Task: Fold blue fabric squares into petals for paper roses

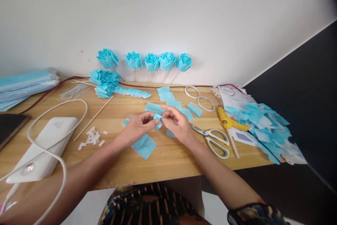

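My left hand (137,126) and my right hand (177,121) meet over the middle of the wooden table (158,161). Both pinch one small folded piece of light blue paper (158,118) between fingertips. A larger blue paper square (144,146) lies flat just under my left wrist. More blue squares (168,100) are scattered behind my hands. Several finished blue paper flowers on sticks (151,61) lean against the white wall.
Scissors (214,140) and a yellow glue gun (229,121) lie right of my hands, beside a heap of blue scraps (263,123). Two tape rolls (198,97) sit behind. A white power bank (44,147) with cable, white paper bits (91,139) and a skewer (92,119) lie left.
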The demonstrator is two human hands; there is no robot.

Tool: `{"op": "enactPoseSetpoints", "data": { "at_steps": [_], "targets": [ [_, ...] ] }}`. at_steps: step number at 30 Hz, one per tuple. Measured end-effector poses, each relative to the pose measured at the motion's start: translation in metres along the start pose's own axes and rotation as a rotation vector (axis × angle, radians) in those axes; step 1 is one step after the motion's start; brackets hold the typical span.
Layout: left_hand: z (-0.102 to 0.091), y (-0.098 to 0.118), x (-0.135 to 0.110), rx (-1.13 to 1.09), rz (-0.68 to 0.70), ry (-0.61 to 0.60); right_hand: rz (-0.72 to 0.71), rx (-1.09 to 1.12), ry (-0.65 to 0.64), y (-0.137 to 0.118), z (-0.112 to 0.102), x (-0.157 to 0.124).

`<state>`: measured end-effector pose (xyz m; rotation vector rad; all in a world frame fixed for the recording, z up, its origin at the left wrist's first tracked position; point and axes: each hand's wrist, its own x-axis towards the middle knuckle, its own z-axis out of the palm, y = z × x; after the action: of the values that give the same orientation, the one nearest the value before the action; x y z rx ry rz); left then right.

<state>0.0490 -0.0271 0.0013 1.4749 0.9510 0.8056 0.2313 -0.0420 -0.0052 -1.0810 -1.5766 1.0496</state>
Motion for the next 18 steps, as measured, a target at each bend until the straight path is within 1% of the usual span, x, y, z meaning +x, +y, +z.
{"op": "enactPoseSetpoints", "data": {
  "at_steps": [3,6,9,10,12,14,15,17,18],
  "targets": [
    [0.000,-0.003,0.002,-0.013,0.004,0.011,0.007,-0.040,0.008,0.002,0.003,-0.001],
    [0.000,-0.006,0.003,0.015,0.008,0.022,-0.047,-0.084,0.021,0.003,0.006,-0.001],
    [-0.001,-0.005,0.002,0.064,-0.008,0.027,-0.108,-0.179,0.031,-0.002,-0.001,-0.001],
    [-0.001,-0.004,0.001,0.073,-0.015,0.026,-0.120,-0.228,0.056,-0.005,-0.008,-0.003],
    [-0.002,-0.003,0.000,0.077,-0.025,0.028,-0.121,-0.344,0.159,-0.011,-0.027,-0.009],
    [-0.002,-0.002,0.000,0.075,-0.026,0.037,-0.078,-0.481,0.280,-0.015,-0.051,-0.019],
    [-0.002,-0.002,0.000,0.074,-0.024,0.042,-0.051,-0.556,0.313,-0.015,-0.064,-0.026],
    [-0.001,-0.002,0.000,0.074,-0.020,0.047,0.026,-0.721,0.328,-0.012,-0.085,-0.042],
    [-0.001,-0.002,0.000,0.074,-0.018,0.049,0.059,-0.800,0.297,-0.009,-0.093,-0.049]
  ]
}}
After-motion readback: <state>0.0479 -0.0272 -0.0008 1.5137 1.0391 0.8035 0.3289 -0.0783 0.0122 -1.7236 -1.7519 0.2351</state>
